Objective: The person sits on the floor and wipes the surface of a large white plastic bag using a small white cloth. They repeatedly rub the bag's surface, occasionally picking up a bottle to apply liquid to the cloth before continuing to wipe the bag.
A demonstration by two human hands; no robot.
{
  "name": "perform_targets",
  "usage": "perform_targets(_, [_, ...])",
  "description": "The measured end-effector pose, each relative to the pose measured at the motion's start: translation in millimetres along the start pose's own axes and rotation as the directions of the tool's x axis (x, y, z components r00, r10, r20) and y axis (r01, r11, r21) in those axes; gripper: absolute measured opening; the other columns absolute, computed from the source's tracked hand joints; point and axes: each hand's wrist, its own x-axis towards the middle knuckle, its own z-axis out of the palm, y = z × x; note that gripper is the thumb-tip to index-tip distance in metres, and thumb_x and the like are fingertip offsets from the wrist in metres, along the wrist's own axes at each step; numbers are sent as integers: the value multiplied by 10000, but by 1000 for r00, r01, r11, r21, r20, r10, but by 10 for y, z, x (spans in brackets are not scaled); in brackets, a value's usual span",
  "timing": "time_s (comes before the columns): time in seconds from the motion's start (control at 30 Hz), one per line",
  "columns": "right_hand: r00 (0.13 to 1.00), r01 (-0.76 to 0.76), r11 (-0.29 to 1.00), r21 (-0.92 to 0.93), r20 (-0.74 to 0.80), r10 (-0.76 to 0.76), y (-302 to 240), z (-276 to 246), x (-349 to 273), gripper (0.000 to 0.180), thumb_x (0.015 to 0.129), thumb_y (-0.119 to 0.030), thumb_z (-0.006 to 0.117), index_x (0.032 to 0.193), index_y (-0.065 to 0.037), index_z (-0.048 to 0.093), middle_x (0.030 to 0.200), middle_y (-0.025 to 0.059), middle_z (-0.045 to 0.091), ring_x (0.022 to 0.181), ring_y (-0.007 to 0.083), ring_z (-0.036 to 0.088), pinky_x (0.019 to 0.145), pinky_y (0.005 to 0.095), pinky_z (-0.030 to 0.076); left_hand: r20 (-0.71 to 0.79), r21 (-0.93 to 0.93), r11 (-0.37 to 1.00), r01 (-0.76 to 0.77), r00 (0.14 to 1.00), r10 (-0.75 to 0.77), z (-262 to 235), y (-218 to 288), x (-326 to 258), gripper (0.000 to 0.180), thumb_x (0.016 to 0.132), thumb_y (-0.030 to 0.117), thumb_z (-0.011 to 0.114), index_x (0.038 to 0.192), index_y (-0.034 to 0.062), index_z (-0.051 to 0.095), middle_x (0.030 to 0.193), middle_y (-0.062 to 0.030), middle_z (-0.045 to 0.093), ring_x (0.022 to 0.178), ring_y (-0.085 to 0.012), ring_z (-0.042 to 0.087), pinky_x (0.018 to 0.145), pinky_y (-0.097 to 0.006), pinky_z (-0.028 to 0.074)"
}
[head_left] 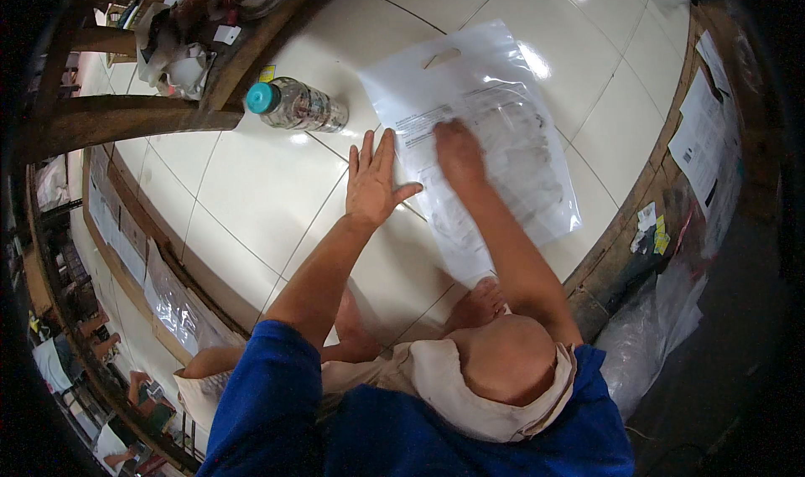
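Note:
A large clear plastic bag (pixel 495 100) with a cut-out handle and printed paper inside lies flat on the white tiled floor (pixel 251 192). My left hand (pixel 373 179) rests flat, fingers spread, on the floor at the bag's left edge. My right hand (pixel 457 154) is blurred and presses on the bag's middle, holding nothing. My knees and bare feet show below the arms.
A plastic water bottle (pixel 298 106) with a teal cap lies on its side left of the bag. A dark wooden table leg and shelf (pixel 126 116) with clutter stand at upper left. Papers and plastic bags (pixel 700 142) line the wall base at right.

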Motion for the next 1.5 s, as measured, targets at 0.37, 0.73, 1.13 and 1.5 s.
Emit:
perform_targets(0.37, [984,175,971,162,-66,-167,-293,127,6,191,829,-88,535,964,-8,644,932,213,622,881,359,631,799,459,522,10,-5,999,35,999,-35,10,4,-21,1119,753,631,678,1514,-15,173,1551,-171,295,1457,-403,176,1160,-592,156])
perform_targets(0.73, [972,236,932,276,-58,-229,-449,119,-75,193,848,-58,544,993,8,653,986,219,611,944,382,620,850,457,513,-3,25,1000,16,1000,-16,66,-25,-15,1085,755,623,685,1492,-31,229,1551,-180,286,1445,-425,200,1142,-617,182])
perform_targets(1.13, [941,84,962,261,-339,10,687,-152,400,157,850,-122,540,924,-31,644,983,197,621,966,376,611,865,466,497,136,19,996,91,986,-93,-121,98,69,1115,768,589,690,1529,0,128,1588,-123,233,1487,-344,107,1198,-536,81])
perform_targets(1.5, [893,-263,932,250,-302,334,1481,-711,384,116,817,-38,601,923,-12,639,929,177,616,903,339,612,793,432,502,49,-21,999,24,999,-23,49,112,37,1121,722,487,789,1516,-23,183,1542,-214,295,1447,-428,191,1158,-592,176])
